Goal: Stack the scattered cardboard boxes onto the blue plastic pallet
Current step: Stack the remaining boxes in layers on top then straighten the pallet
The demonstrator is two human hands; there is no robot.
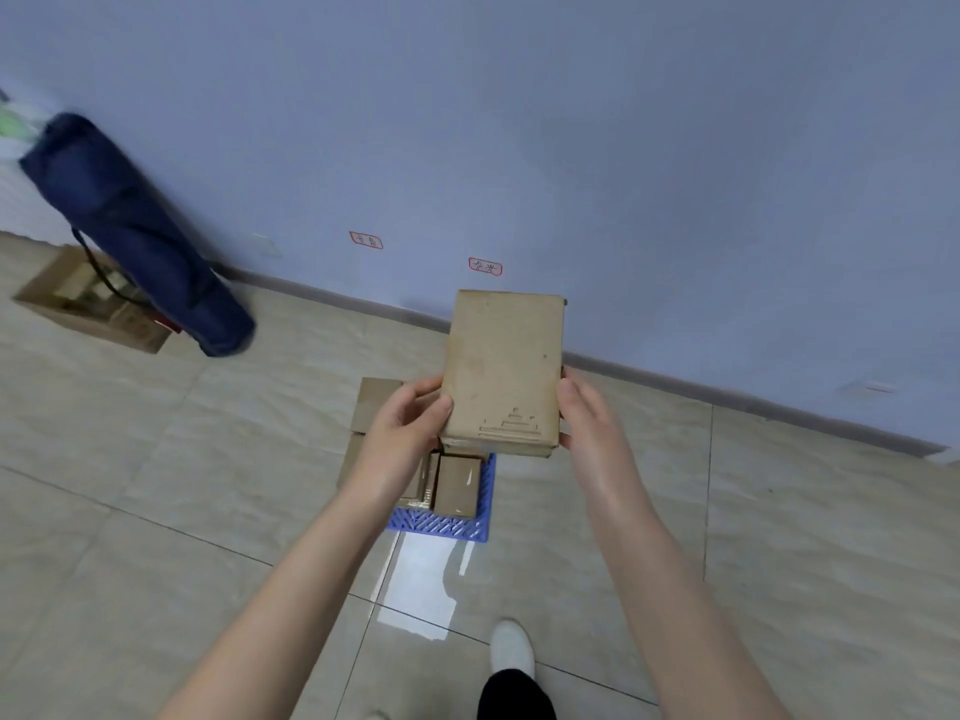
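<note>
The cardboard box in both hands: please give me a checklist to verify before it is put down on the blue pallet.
1. Grip: left hand and right hand hold the cardboard box on opposite sides: ok.
2. Box is over the blue pallet: ok.
3. Free landing spot: boxes on the pallet already lie there, and the held box hides the far part: cannot tell.
4. Those boxes lie flat enough to stack on: cannot tell.
5. Foot stands clear of the pallet: ok.
</note>
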